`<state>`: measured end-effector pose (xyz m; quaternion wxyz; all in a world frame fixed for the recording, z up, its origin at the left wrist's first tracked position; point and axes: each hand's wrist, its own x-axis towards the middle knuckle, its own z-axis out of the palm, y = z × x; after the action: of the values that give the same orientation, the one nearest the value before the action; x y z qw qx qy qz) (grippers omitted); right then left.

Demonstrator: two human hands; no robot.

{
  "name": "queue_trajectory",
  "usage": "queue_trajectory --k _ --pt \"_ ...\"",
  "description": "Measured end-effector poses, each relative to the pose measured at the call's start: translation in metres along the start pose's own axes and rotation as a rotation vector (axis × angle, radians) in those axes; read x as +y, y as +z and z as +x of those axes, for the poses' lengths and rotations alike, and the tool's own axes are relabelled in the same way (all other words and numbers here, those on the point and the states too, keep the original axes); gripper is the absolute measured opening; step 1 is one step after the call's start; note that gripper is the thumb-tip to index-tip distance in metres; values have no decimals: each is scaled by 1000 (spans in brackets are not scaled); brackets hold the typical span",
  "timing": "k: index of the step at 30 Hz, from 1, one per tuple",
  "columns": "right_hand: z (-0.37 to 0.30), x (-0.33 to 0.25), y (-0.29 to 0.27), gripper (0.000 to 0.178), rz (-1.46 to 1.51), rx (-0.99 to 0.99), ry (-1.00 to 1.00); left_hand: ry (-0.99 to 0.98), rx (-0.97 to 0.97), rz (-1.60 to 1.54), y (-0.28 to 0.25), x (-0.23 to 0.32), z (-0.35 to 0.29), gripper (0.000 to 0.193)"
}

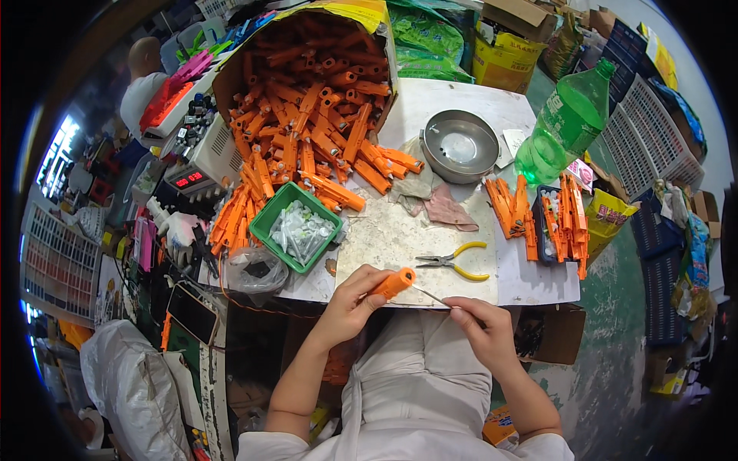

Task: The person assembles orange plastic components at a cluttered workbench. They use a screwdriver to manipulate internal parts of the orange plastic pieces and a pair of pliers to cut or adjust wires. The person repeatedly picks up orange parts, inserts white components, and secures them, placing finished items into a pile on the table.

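My left hand (347, 306) is closed around an orange plastic housing (394, 284), its round open end turned toward the right. Between the fingertips of my right hand (486, 329) is a thin metal rod (427, 293). The rod's tip points at the housing's open end; whether it touches is too small to tell. Just beyond my hands, long-nose pliers with yellow handles (438, 262) lie on the white worktop (377, 246). To the left stands a green plastic basket (267, 224) of small clear plastic parts (303, 230).
Orange housings (307, 115) spill from a large carton at the back left. A metal bowl (461, 146), a pink cloth (448, 209) and a green bottle (565, 115) stand or lie farther back. More orange pieces (569, 219) rest on a dark tray at the right.
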<state>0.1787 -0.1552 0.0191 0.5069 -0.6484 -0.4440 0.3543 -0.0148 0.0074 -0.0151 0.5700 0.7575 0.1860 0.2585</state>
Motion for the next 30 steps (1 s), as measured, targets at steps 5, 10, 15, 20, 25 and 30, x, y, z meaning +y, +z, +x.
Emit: queue_trajectory --k 5,10,15,20,25,30 --pt "-4 -6 4 22 -125 -33 -118 -175 17 -393 10 -6 1 45" --pt "-1 -10 4 21 -114 -65 -31 -262 19 -505 17 2 2 50" --pt "-1 -10 -2 21 -82 -113 59 -203 11 -433 19 2 3 56" --pt "4 0 -6 26 143 -218 227 -213 -12 -366 18 5 3 58" --pt "3 1 -12 26 404 -295 467 -330 -26 -381 18 20 0 57" --pt "-5 13 -4 21 119 -168 117 -387 -23 -331 23 19 -7 57"
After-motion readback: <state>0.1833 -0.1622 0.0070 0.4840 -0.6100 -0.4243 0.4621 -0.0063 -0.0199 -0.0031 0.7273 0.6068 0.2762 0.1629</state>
